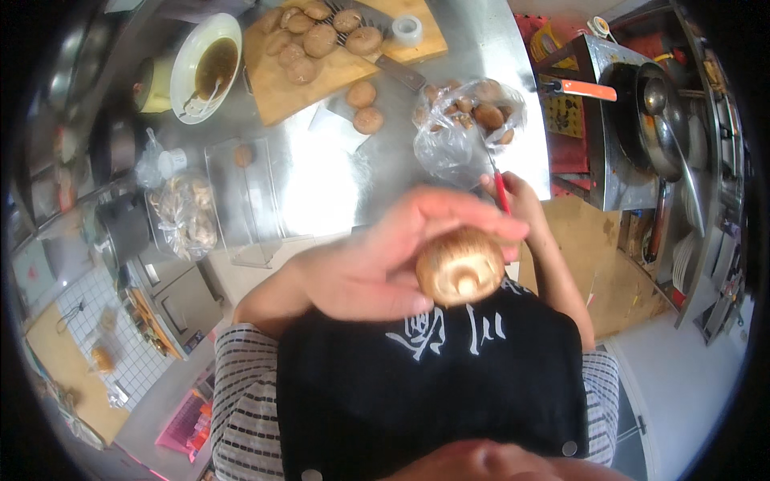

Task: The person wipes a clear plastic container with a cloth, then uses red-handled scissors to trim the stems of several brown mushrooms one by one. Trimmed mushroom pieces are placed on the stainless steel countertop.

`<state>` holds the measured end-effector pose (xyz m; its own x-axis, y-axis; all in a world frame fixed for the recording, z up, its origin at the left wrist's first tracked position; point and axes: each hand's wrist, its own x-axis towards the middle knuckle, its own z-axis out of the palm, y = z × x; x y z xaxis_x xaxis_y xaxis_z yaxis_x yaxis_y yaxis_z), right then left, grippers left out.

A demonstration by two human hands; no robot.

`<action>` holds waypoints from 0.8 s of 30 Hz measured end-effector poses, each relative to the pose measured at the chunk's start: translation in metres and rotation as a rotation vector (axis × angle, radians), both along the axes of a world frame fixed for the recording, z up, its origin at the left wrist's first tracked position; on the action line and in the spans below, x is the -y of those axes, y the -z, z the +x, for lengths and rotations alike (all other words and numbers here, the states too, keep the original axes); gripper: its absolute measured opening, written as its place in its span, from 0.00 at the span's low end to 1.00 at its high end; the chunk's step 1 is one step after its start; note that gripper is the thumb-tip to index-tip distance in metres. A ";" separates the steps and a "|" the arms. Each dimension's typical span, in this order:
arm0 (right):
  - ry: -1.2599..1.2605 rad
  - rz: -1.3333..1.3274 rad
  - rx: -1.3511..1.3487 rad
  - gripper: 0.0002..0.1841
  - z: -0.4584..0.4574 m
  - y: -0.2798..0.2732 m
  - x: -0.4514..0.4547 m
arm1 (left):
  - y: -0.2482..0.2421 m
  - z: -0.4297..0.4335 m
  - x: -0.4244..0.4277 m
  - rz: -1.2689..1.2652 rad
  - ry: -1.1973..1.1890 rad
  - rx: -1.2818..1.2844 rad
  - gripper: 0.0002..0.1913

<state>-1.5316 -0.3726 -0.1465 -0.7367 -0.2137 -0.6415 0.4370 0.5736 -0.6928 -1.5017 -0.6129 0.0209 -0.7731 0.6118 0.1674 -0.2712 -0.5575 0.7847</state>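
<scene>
A shiitake mushroom point(462, 267) is in my left hand point(385, 258), held close to the camera before my black apron, its gills and short stem facing up. Farther right, my right hand point(518, 198) grips a knife by its red handle point(500, 191); the narrow blade points away from me, towards a clear plastic bag point(448, 147) of mushrooms point(488, 116). Two loose mushrooms point(367, 120) lie on the steel table point(397, 162) beyond my hands. Several more mushrooms point(320, 41) are heaped on a wooden board point(274, 90) and a dark-handled cleaver point(400, 72).
At the far left of the table is a white bowl point(180, 66) of brown liquid. Nearer stand a clear plastic container point(240, 204) and a bag of pale mushrooms point(186, 216). A roll of tape point(407, 29) sits on the board. Woks point(646, 120) and a ladle are at the right.
</scene>
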 end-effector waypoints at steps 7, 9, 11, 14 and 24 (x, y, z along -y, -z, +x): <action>0.157 -0.163 0.105 0.18 -0.005 -0.062 0.017 | -0.009 0.010 0.009 0.032 0.022 0.075 0.37; 0.220 -0.331 0.082 0.18 -0.004 -0.096 0.018 | -0.007 0.010 0.011 0.001 -0.002 0.150 0.34; 0.308 -0.572 0.027 0.15 -0.004 -0.129 0.021 | -0.007 0.011 0.012 -0.041 -0.028 0.186 0.33; 0.276 -0.725 -0.085 0.18 -0.006 -0.167 0.030 | -0.009 0.014 0.012 -0.156 -0.120 0.238 0.33; 0.025 -0.755 -0.370 0.26 -0.007 -0.194 0.055 | -0.025 0.017 0.022 -0.298 -0.134 0.343 0.31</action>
